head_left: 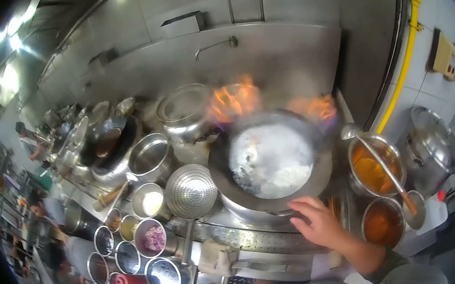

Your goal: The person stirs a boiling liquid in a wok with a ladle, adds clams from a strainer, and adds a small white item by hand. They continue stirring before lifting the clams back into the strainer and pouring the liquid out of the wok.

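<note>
My right hand (319, 224) reaches in from the lower right, thumb and fingers apart, fingertips right at the near rim of a large wok (325, 170). By those fingertips is the wok's small loop handle (282, 212). Pale, steaming liquid (273, 159) fills the wok's middle, and flames (234, 99) rise behind it. Left of the wok lies a round perforated strainer (191, 191), its handle towards me. A ladle (379, 159) with a wooden grip rests across a pot of orange liquid (372, 174) on the right. My left hand is out of the picture.
Several metal containers (127, 258) crowd the lower left, one holding chopped purple onion (153, 238). A folded cloth (216, 257) lies on the counter's front edge. Another wok (107, 143) stands further left. A yellow pipe (402, 62) runs down the right wall. Other people (31, 143) are at far left.
</note>
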`<action>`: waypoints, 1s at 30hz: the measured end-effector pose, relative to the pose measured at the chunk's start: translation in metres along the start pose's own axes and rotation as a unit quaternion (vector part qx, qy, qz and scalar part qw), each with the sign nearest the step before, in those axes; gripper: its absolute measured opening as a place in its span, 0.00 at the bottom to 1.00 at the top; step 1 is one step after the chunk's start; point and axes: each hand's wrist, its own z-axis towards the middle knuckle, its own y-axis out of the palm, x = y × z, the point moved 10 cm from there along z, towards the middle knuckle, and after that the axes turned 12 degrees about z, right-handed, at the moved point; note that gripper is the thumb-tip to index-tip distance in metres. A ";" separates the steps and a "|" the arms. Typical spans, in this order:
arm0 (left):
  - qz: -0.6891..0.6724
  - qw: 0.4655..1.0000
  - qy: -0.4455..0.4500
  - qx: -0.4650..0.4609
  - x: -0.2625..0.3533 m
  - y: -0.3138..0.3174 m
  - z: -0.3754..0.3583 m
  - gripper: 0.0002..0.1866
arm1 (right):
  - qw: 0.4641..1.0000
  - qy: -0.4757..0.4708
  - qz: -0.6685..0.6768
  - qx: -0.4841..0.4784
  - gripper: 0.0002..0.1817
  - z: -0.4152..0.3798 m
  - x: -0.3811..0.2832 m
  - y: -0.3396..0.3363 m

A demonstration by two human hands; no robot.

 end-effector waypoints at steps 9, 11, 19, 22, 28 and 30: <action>0.045 0.997 -0.065 0.016 0.000 0.017 -0.001 0.35 | 0.979 0.103 -0.105 0.139 0.16 -0.054 0.036 -0.144; 0.032 0.998 -0.061 -0.006 -0.001 0.018 -0.003 0.35 | 0.977 0.104 -0.122 0.141 0.15 -0.062 0.036 -0.150; -0.005 0.996 -0.078 -0.050 0.013 -0.031 -0.005 0.38 | 0.981 0.104 -0.127 0.106 0.13 -0.061 0.035 -0.137; -0.022 0.992 -0.107 -0.067 0.005 -0.014 -0.006 0.39 | 0.983 0.102 -0.121 0.098 0.13 -0.056 0.032 -0.132; -0.106 0.987 -0.114 0.036 0.002 -0.026 -0.010 0.36 | 0.982 0.096 -0.127 0.103 0.13 -0.056 0.031 -0.132; -0.274 0.938 -0.146 0.155 -0.024 0.005 0.006 0.33 | 0.982 0.105 -0.119 0.106 0.13 -0.057 0.031 -0.131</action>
